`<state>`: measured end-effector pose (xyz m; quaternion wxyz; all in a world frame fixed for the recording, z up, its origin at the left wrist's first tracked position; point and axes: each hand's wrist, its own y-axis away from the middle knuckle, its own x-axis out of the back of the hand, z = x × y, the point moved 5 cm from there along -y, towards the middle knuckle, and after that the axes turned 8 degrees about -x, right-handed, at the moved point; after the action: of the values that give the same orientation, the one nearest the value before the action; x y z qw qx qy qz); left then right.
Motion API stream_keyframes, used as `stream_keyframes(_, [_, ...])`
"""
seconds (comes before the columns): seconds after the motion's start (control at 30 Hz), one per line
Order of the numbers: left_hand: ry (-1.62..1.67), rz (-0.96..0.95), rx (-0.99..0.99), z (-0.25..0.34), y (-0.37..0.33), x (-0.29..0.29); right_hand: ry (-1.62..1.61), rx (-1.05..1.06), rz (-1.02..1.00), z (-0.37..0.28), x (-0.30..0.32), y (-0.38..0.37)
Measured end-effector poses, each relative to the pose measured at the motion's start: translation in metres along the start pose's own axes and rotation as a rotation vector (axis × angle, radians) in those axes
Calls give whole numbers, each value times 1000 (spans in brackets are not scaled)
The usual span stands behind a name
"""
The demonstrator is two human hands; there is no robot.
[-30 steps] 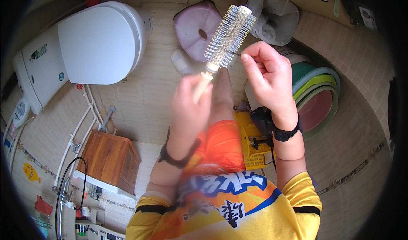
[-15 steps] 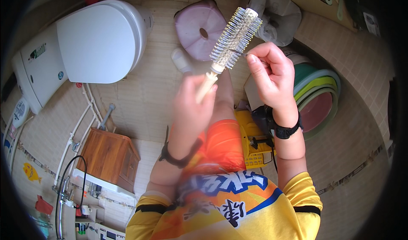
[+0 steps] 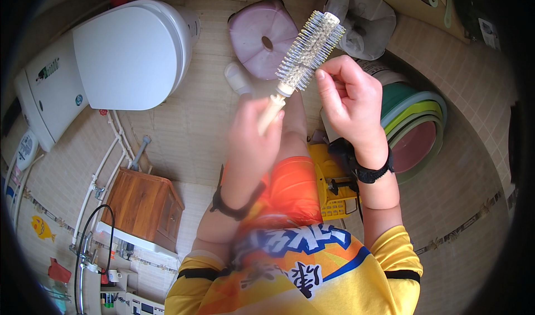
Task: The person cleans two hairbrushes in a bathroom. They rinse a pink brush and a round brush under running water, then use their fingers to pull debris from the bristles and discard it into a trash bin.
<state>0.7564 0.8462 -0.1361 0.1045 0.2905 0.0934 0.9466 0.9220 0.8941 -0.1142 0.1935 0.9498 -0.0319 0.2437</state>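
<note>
Shifted slightly since the previous frame: your right hand (image 3: 350, 96), its fingertips now closer to the round cream hairbrush (image 3: 308, 52) with pale, yellow-tipped bristles.
Brush: slanting up and rightward out of your left hand (image 3: 252, 130), its head just beside your right fingertips. Left hand: blurred, fingers wrapped around the cream handle (image 3: 271, 113). Right hand: thumb and index tips together at the bristles' edge; any strand between them is too small to tell. Writing: bold white-and-blue and black characters on your yellow-and-orange short-sleeved shirt (image 3: 326, 262); small green and blue marks on the white toilet tank (image 3: 58, 89).
</note>
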Motion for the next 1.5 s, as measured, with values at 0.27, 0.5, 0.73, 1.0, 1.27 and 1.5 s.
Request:
stream_keyframes(0.27, [-35,37,-37,-2,-1,3,-195,-39,-4,5,2,6])
stream_keyframes(0.5, [-24,50,-24,-3,-2,6,-116,-28,55,8,8,4])
stream_keyframes(0.73, [-21,39,-20,-4,-1,4,-99,-46,21,4,0,-1])
stream_keyframes(1.0, [27,-2,36,-12,3,-1,-11,50,40,6,-6,-2])
stream_keyframes(1.27, [83,38,116,-12,0,4,-167,-9,46,11,3,1])
stream_keyframes(1.5, [23,28,88,-12,2,6,-118,-19,90,12,2,-1])
